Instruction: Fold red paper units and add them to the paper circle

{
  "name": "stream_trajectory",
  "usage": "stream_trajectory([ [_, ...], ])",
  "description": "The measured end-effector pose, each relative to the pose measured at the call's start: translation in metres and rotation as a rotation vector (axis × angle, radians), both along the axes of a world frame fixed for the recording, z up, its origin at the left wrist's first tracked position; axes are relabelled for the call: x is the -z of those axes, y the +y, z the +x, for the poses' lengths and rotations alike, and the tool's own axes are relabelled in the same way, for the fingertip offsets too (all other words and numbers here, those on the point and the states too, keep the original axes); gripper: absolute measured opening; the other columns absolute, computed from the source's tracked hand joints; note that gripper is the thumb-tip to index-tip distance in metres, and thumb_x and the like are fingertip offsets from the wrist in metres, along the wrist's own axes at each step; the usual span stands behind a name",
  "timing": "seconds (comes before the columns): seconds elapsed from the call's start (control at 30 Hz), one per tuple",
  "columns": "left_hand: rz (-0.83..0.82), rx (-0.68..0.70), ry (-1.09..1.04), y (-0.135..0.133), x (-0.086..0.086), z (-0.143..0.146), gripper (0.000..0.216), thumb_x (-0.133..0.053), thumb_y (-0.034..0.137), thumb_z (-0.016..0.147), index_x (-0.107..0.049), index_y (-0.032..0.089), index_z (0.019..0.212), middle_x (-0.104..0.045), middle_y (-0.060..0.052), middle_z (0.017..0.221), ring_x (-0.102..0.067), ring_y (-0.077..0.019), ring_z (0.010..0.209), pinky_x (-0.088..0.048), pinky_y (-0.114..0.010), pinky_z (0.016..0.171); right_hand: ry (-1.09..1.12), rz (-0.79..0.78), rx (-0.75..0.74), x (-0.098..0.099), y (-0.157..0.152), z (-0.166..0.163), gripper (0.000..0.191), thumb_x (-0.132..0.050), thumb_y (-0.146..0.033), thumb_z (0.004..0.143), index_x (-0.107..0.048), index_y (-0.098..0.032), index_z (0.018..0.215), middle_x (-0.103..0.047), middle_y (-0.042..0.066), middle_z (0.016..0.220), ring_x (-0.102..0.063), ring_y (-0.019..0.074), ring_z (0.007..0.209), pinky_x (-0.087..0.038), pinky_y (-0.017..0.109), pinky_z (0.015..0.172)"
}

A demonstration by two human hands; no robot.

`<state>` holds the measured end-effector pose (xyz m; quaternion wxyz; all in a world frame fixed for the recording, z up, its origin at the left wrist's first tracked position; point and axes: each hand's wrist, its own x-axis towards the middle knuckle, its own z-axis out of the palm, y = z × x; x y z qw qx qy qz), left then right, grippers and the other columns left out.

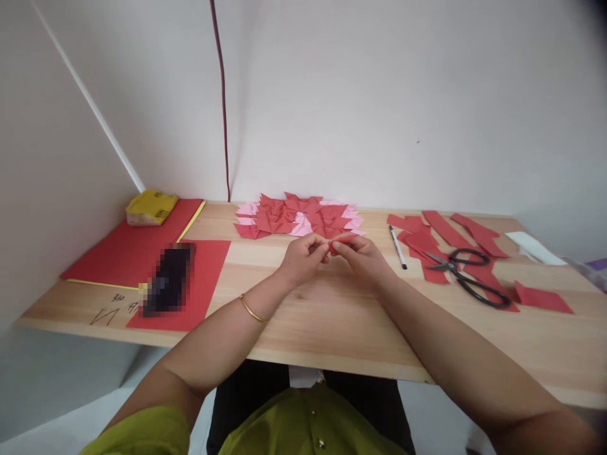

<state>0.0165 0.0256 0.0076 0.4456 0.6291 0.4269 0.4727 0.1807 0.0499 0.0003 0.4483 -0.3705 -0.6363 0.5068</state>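
Observation:
A small folded piece of red paper (345, 240) is held between both hands above the middle of the table. My left hand (306, 258) pinches its left end with thumb and forefinger. On the other side my right hand (360, 256) grips it, the thumb lying along the near face. Fingers cover much of the paper, so its full shape is hidden. Just beyond the hands, against the wall, lies a pile of folded red and pink paper pieces (308, 215) with pointed ends.
Right of my hands lie a marker pen (398, 247), black-handled scissors (450, 266), red paper strips (446, 229) and a white paper piece (535, 248). Leftward are red paper sheets (109, 253), a yellow packet (152, 207) and a blurred dark object (169, 279). The wooden table (332, 328) meets the wall.

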Motion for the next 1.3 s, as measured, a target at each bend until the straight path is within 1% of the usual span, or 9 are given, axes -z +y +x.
stream_trajectory([
  [0.2, -0.073, 0.04, -0.128, -0.001, -0.004, 0.002, 0.019, -0.057, 0.032, 0.079, -0.059, 0.013, 0.081, -0.061, -0.001, 0.065, -0.06, -0.0102, 0.061, -0.049, -0.025, 0.065, 0.051, -0.03, 0.014, 0.003, 0.0, 0.002, 0.029, -0.057, -0.046, 0.081, -0.065, -0.019, 0.077, -0.064, 0.002, 0.074, -0.059, 0.0149, 0.073, -0.048, 0.03, 0.073],
  [0.37, -0.121, 0.017, -0.186, 0.001, 0.0, 0.002, 0.017, -0.058, 0.029, 0.078, -0.058, 0.013, 0.08, -0.06, 0.0, 0.064, -0.059, -0.0101, 0.059, -0.05, -0.027, 0.065, -0.002, -0.086, -0.005, 0.0, 0.002, 0.004, 0.044, -0.046, -0.055, 0.085, -0.065, -0.017, 0.072, -0.066, 0.004, 0.074, -0.06, 0.0162, 0.072, -0.048, 0.03, 0.071],
  [0.57, -0.1, 0.004, -0.041, 0.006, 0.006, -0.001, 0.014, -0.055, 0.027, 0.08, -0.057, 0.013, 0.078, -0.06, -0.001, 0.064, -0.059, -0.0098, 0.06, -0.048, -0.024, 0.062, -0.067, -0.052, 0.077, -0.006, -0.002, -0.001, 0.033, -0.066, -0.051, 0.071, -0.065, -0.019, 0.076, -0.068, 0.003, 0.075, -0.062, 0.0169, 0.072, -0.048, 0.031, 0.071],
  [0.77, -0.144, 0.083, -0.118, 0.008, 0.009, -0.001, 0.018, -0.058, 0.03, 0.079, -0.055, 0.013, 0.077, -0.063, -0.003, 0.069, -0.058, -0.0091, 0.06, -0.048, -0.024, 0.061, -0.064, -0.112, 0.063, -0.008, -0.005, 0.0, 0.041, -0.054, -0.055, 0.08, -0.067, -0.018, 0.071, -0.069, 0.004, 0.065, -0.064, 0.0182, 0.068, -0.049, 0.033, 0.074],
  [0.93, -0.174, 0.081, -0.153, 0.007, 0.008, -0.002, 0.02, -0.061, 0.031, 0.077, -0.056, 0.012, 0.076, -0.062, -0.002, 0.068, -0.058, -0.0089, 0.058, -0.048, -0.025, 0.061, 0.149, -0.285, -0.035, -0.006, 0.0, -0.001, 0.045, -0.048, -0.058, 0.082, -0.068, -0.019, 0.074, -0.072, 0.005, 0.074, -0.067, 0.0226, 0.079, -0.05, 0.035, 0.074],
  [1.1, -0.188, 0.026, -0.217, 0.008, 0.006, -0.003, 0.019, -0.064, 0.03, 0.075, -0.056, 0.012, 0.077, -0.061, 0.0, 0.064, -0.059, -0.0096, 0.057, -0.049, -0.025, 0.061, 0.281, -0.416, -0.115, -0.008, 0.006, 0.002, 0.062, -0.038, -0.075, 0.076, -0.066, -0.02, 0.08, -0.071, 0.009, 0.083, -0.066, 0.0247, 0.086, -0.051, 0.035, 0.07],
  [1.17, -0.231, -0.018, -0.317, 0.009, 0.006, -0.002, 0.021, -0.066, 0.031, 0.073, -0.056, 0.012, 0.076, -0.06, 0.0, 0.063, -0.058, -0.0096, 0.056, -0.051, -0.026, 0.061, 0.309, -0.416, -0.134, -0.006, 0.006, 0.003, 0.054, -0.049, -0.071, 0.073, -0.065, -0.021, 0.085, -0.071, 0.007, 0.086, -0.067, 0.0225, 0.085, -0.05, 0.034, 0.072],
  [1.23, -0.283, -0.05, -0.435, 0.008, 0.006, 0.001, 0.024, -0.069, 0.031, 0.07, -0.055, 0.013, 0.075, -0.06, 0.001, 0.063, -0.059, -0.01, 0.057, -0.052, -0.028, 0.063, 0.33, -0.375, -0.132, -0.003, 0.004, 0.001, 0.038, -0.069, -0.053, 0.069, -0.063, -0.023, 0.092, -0.07, 0.004, 0.088, -0.067, 0.0187, 0.082, -0.049, 0.033, 0.077],
  [1.3, -0.322, -0.056, -0.525, 0.007, 0.006, 0.005, 0.026, -0.071, 0.031, 0.068, -0.055, 0.013, 0.076, -0.06, 0.0, 0.064, -0.06, -0.0107, 0.06, -0.052, -0.029, 0.065, 0.357, -0.345, -0.101, 0.002, 0.0, -0.004, 0.037, -0.078, -0.034, 0.064, -0.061, -0.024, 0.095, -0.069, 0.001, 0.085, -0.066, 0.0157, 0.078, -0.048, 0.032, 0.08],
])
